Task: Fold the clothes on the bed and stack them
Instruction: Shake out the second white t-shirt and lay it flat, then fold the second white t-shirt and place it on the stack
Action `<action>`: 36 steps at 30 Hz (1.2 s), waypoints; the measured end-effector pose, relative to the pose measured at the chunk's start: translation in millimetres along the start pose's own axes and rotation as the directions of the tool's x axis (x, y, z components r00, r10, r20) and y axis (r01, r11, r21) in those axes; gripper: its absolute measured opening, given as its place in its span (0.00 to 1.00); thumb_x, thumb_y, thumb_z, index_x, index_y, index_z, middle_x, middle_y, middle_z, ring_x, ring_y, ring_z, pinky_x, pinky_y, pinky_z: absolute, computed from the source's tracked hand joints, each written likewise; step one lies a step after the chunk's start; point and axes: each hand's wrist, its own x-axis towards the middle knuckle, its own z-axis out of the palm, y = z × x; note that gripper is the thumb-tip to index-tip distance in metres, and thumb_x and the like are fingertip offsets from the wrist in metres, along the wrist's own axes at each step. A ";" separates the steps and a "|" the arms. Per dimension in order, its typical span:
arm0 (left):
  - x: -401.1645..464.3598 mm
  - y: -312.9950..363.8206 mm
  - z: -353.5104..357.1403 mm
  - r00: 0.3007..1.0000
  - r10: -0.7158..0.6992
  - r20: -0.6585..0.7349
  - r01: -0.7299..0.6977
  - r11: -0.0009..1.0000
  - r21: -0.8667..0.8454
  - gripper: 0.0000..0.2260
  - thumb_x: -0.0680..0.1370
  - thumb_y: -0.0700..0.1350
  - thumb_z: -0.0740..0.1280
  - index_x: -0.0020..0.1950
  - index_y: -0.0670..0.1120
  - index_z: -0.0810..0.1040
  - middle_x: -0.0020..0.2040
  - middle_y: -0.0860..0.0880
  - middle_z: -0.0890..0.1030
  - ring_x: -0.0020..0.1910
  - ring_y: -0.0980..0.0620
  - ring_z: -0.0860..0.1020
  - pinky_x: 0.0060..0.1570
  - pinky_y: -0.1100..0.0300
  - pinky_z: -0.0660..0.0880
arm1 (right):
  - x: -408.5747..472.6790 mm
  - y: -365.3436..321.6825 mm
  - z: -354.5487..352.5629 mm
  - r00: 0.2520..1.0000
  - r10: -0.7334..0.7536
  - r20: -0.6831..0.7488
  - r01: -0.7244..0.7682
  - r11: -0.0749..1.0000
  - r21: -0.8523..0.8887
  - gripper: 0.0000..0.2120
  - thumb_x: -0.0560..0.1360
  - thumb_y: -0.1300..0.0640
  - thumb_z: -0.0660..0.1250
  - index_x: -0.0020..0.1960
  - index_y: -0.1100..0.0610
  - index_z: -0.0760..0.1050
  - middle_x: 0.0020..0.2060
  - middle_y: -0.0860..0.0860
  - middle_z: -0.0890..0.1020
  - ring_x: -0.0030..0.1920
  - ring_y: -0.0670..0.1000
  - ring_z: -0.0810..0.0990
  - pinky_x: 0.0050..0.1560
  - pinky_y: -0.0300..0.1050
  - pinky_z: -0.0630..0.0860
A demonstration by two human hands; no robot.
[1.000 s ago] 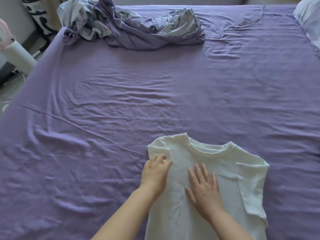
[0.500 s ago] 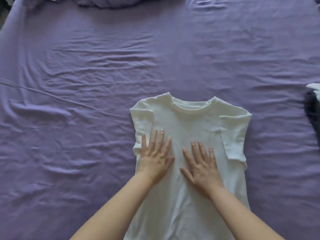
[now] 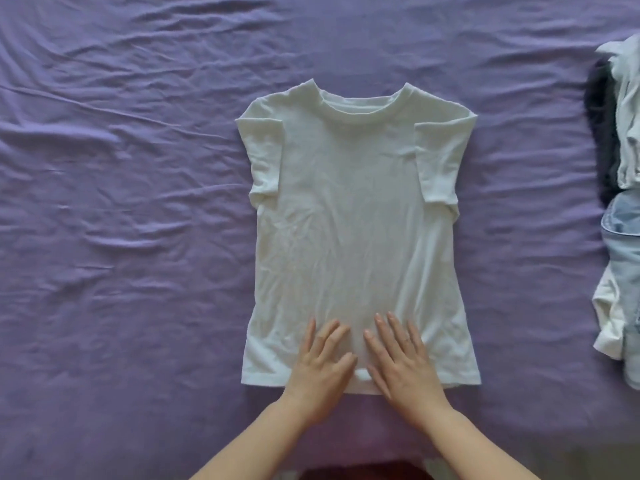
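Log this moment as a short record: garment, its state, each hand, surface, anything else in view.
garment: white T-shirt
state: spread flat, neck away from the person, both sleeves folded in over the front
left hand: flat, fingers straight, pressing near the hem
right hand: flat, fingers straight, pressing near the hem
surface: wrinkled purple bedsheet
else: pile of clothes at the right edge, white, dark and denim

One white T-shirt (image 3: 349, 216), two hands (left (image 3: 320, 370), right (image 3: 403, 362)), one clothes pile (image 3: 620, 202) on one bed (image 3: 121, 202).
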 end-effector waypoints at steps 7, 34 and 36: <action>-13.2 -1.2 -6.8 0.964 0.046 0.262 -0.062 0.997 0.053 0.24 0.60 0.63 0.74 0.48 0.51 0.76 0.67 0.42 0.72 0.71 0.41 0.63 0.66 0.37 0.57 | -21.6 0.3 0.7 0.999 -0.033 -0.014 0.034 0.993 0.111 0.05 0.73 0.50 0.60 0.43 0.50 0.72 0.69 0.55 0.69 0.75 0.54 0.55 0.69 0.58 0.56; 130.0 -65.4 -129.3 0.864 -0.193 0.464 0.144 0.980 0.140 0.14 0.77 0.51 0.65 0.58 0.45 0.69 0.56 0.47 0.77 0.55 0.44 0.75 0.45 0.54 0.68 | 110.0 94.7 -109.9 0.988 0.102 -0.114 -0.103 0.995 -0.003 0.22 0.71 0.39 0.63 0.29 0.53 0.62 0.20 0.49 0.70 0.19 0.53 0.69 0.23 0.38 0.54; 145.2 -83.0 -143.9 0.843 -0.232 0.485 0.151 0.968 0.201 0.11 0.77 0.47 0.64 0.57 0.45 0.70 0.57 0.48 0.76 0.56 0.45 0.74 0.44 0.55 0.67 | 130.9 109.1 -124.7 0.997 0.074 -0.029 -0.074 0.997 -0.004 0.21 0.72 0.38 0.63 0.34 0.52 0.61 0.25 0.49 0.72 0.25 0.54 0.71 0.27 0.41 0.60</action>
